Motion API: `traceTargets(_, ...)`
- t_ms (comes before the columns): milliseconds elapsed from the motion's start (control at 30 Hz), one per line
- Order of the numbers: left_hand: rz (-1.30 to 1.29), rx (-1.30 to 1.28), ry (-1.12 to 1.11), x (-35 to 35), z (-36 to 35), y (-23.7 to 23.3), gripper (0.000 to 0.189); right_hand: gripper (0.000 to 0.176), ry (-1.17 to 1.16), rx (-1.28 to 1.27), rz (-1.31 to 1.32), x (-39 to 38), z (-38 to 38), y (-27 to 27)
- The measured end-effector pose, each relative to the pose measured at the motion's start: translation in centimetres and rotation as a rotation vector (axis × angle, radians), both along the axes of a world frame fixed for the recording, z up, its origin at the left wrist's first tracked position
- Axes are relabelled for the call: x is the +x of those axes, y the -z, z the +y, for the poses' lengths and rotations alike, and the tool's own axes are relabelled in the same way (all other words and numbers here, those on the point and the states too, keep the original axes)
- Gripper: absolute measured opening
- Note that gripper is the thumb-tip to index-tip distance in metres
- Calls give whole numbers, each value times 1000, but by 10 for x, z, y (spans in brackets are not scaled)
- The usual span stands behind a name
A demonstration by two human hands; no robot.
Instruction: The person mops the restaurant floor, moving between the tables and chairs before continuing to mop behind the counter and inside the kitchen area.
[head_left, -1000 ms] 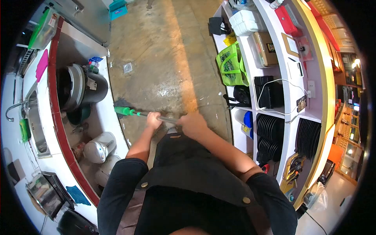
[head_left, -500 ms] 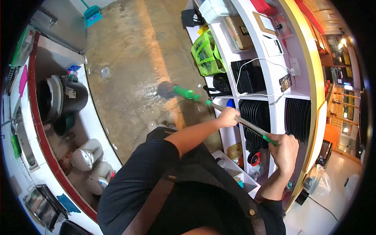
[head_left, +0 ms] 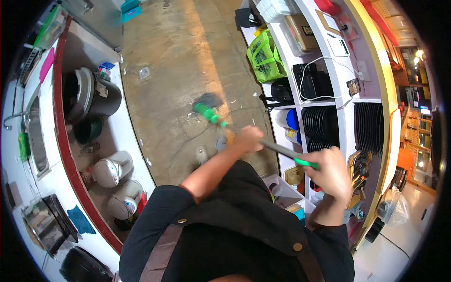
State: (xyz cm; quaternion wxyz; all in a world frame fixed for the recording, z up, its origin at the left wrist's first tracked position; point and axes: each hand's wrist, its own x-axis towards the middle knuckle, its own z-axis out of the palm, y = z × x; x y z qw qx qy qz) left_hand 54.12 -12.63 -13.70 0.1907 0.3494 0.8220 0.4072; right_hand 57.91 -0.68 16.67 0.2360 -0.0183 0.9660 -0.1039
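Note:
A mop slants across the middle of the view, its dark grey strands [head_left: 206, 101] on the wet concrete floor below a green plastic head [head_left: 206, 113]. My left hand [head_left: 249, 139] is wrapped round the metal pole [head_left: 277, 148] partway along it. Farther up, my right hand [head_left: 329, 171] grips the pole's upper end, where a green handle sleeve [head_left: 305, 163] shows beside the fingers. Both hands are slightly blurred. My shoes [head_left: 201, 154] are partly visible below the mop head.
White shelving [head_left: 345, 127] with stacked black plates [head_left: 320, 126] and a green bag [head_left: 267, 56] stands close on the right. At the left, a red-edged counter [head_left: 58, 103] has a grey bin [head_left: 105, 96] and white buckets [head_left: 112, 169] beneath. A blue dustpan [head_left: 130, 10] is at the back.
Both hands have moved left with the pole, away from the shelves. The mop head has shifted slightly left and nearer across the floor. My view has turned a little, showing my shoes more clearly.

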Motion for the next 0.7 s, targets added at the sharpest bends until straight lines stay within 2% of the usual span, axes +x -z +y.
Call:
traceTargets(33, -21, -181, 32, 9, -27, 15, 23, 22, -48, -68, -40, -5, -11, 13)
traceTargets(67, 52, -128, -14, 21, -59, 30, 27, 26, -118, -74, -75, -5, -21, 32)
traceTargets(100, -18, -140, -130, 35, -84, 47, 27, 24, -235, -101, 9, 0, -28, 62)
traceTargets(133, -73, -225, -249, 42, -111, 54, 25, 25, -178, -88, -41, 0, -48, 82)
traceTargets(167, -207, -374, -291, 42, -132, 48, 22, 28, -208, -272, 56, 11, -50, 129)
traceTargets(200, -131, -367, -362, 48, -153, 68, 18, 27, -192, -214, -147, 8, -71, 143)
traceTargets(267, -177, -409, -361, 51, -187, 91, 17, 23, -209, -210, -148, 21, -103, 180)
traceTargets(333, -237, -465, -301, 46, -191, 95, 18, 23, -243, -173, -154, 29, -104, 194)
traceTargets(400, -305, -510, -235, 41, -157, 102, 19, 23, -276, -125, -169, 32, -73, 193)
traceTargets(467, -142, -555, 3, 39, -92, 104, 19, 22, -192, -129, -178, 38, -14, 174)
traceTargets(500, -162, -524, 64, 34, -55, 74, 21, 22, -101, -60, -179, 42, 14, 155)
traceTargets(533, -100, -404, 8, 40, -16, 81, 22, 22, -10, 10, -176, 47, 43, 128)
traceTargets(567, -91, -336, 146, 34, 25, 66, 22, 24, -52, 33, -58, 53, 71, 99)
traceTargets(600, 88, -251, 229, 40, 74, 81, 21, 29, 16, 96, -14, 62, 97, 76)
traceTargets(633, 41, -9, 216, 47, 111, 65, 32, 28, 91, 176, -38, 72, 118, 56)
traceTargets(667, -23, -37, 337, 54, 158, 64, 28, 27, 147, 247, -28, 75, 117, 24)
traceTargets(700, 3, 194, 307, 57, 183, 33, 21, 27, 190, 355, -13, 81, 118, 4)
